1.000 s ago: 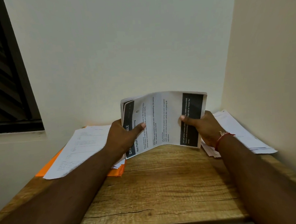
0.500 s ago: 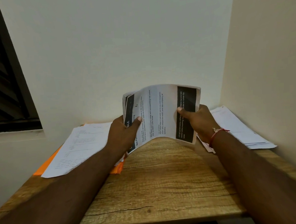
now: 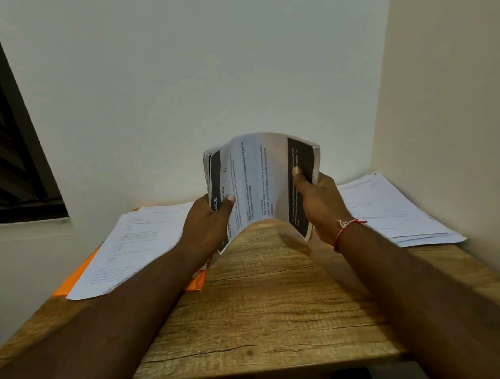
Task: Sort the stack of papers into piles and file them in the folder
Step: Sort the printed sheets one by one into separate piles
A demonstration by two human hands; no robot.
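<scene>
My left hand (image 3: 208,220) and my right hand (image 3: 316,203) are both clamped on one stack of papers (image 3: 260,183), one hand at each side edge, thumbs pressed on the printed front and the other fingers hidden behind; the hands are apart, with the stack bowed into an arch between them, its middle lifted clear of the table (image 3: 263,304) and its lower corners hanging near the wood; the top sheet carries two dark bands, one by each thumb, with lines of text running sideways between them; I cannot count the sheets in the stack, only see several edges at its upper right corner. A red thread bracelet (image 3: 346,230) sits on my right wrist.

Beyond my left hand lies one pile of white sheets (image 3: 135,241) on one orange folder (image 3: 74,282), the folder showing at the pile's near left edge and again just under my left forearm; beyond my right hand lies a second pile of white sheets (image 3: 395,213), fanned a little, tucked against the side wall (image 3: 446,92); so two piles lie flat, one stack is in my hands, and there is one folder. A dark window frame (image 3: 11,129) cuts the far left.

Against a second ago, the stack is bent far tighter and stands higher; my hands have closed toward each other; the two flat piles and the folder lie as they did.
</scene>
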